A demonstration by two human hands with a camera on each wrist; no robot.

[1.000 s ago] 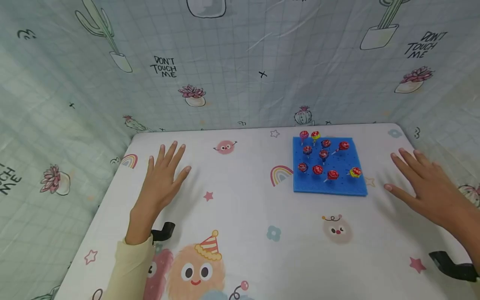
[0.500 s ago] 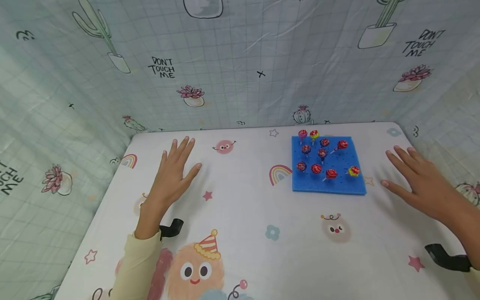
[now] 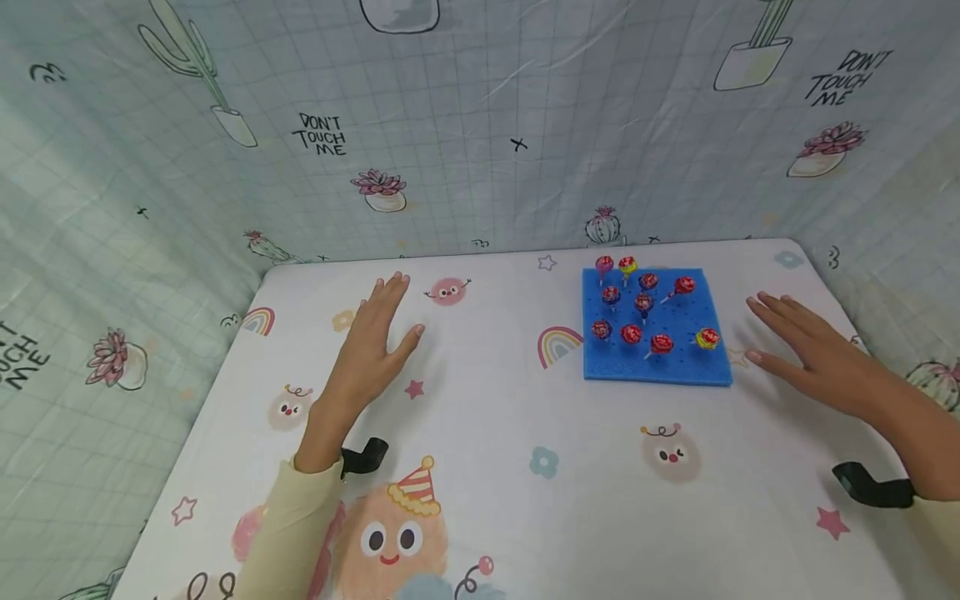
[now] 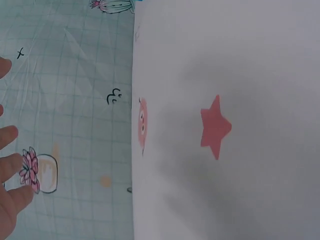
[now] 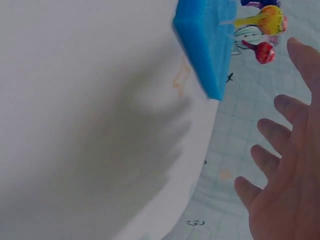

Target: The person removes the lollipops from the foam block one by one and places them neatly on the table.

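We are finding the right hand (image 3: 821,358) hovering just right of the blue foam board (image 3: 693,368), its fingers extended and slightly parted, touching and holding nothing. We are recording the left hand (image 3: 365,364) hovering well left of the board, its fingers extended, its thumb standing apart, likewise holding nothing. We are observing lollipops (image 3: 631,334) standing in the board, several leaning; the board is lying on the white table (image 3: 585,517). We are judging that good handling needs one hand steadying the board, the other pinching low, clear of neighbouring lollipops.
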